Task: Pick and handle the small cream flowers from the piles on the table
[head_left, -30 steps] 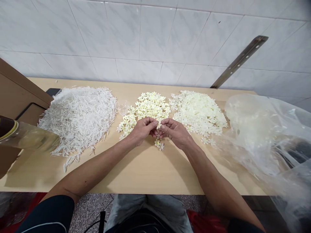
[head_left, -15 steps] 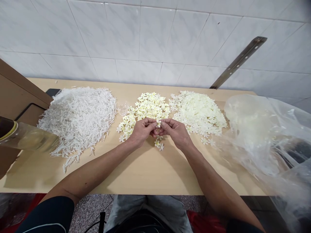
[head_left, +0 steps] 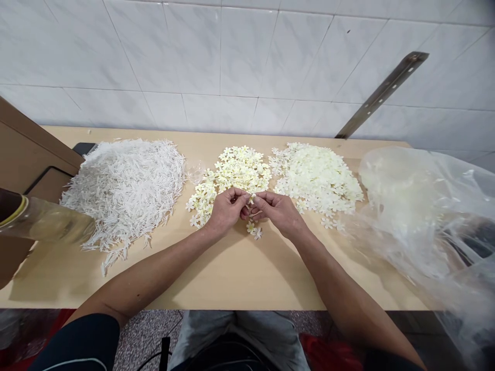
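Flower (head_left: 252, 197), small and pale, sits near the middle of the frame where our two hands meet; our fingertips cover most of it, so we cannot tell which way its face points or how its long axis runs. Our left hand (head_left: 227, 210) and right hand (head_left: 281, 212) each keep a narrow grip, thumb and finger pinched on it. Just below our hands we see a few loose blossoms (head_left: 254, 229) on the table (head_left: 240, 281). Behind our hands spreads a yellow-centred heap (head_left: 242, 167), with a paler heap (head_left: 315, 178) right of centre. White slivers (head_left: 131, 185) are piled at left, beside a clear jar (head_left: 58, 221), and a plastic bag (head_left: 406, 201) bulges at right.
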`<state>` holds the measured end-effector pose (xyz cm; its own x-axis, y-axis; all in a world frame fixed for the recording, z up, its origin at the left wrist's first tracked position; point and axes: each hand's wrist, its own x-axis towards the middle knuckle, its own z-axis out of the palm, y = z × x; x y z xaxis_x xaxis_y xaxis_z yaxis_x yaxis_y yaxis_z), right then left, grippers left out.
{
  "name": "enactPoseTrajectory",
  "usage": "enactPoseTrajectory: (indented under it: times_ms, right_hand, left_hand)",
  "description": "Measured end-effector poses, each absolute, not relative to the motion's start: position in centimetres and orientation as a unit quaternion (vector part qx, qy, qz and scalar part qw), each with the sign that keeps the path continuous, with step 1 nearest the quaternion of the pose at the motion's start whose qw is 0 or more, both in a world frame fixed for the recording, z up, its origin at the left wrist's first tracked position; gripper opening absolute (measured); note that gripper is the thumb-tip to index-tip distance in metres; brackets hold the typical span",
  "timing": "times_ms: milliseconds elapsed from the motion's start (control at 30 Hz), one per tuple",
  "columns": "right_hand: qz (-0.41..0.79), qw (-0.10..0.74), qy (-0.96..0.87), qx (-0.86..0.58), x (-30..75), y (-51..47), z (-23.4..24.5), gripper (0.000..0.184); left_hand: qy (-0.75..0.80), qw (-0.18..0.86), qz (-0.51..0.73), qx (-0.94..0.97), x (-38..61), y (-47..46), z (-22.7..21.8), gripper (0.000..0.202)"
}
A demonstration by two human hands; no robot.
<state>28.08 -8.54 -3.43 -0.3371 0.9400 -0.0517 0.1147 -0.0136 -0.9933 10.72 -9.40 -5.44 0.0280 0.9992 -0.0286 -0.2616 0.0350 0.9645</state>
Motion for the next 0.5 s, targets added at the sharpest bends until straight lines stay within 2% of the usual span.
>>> enactPoseTrajectory:
  times_ms: [267,500]
  right_hand:
    - [0.495,0.415,-0.588,-0.486,27.49,-8.77,-3.43,0.042]
    - [0.41,0.388,-0.637,-0.526,27.78,-8.86,-3.36,0.036]
  left_hand:
    - [0.42,0.606,0.545,0.399,10.85,-9.67,-4.91,0.034]
    - [0.408,0.598,0.53,0.442,10.7,-9.66,-4.86,0.04]
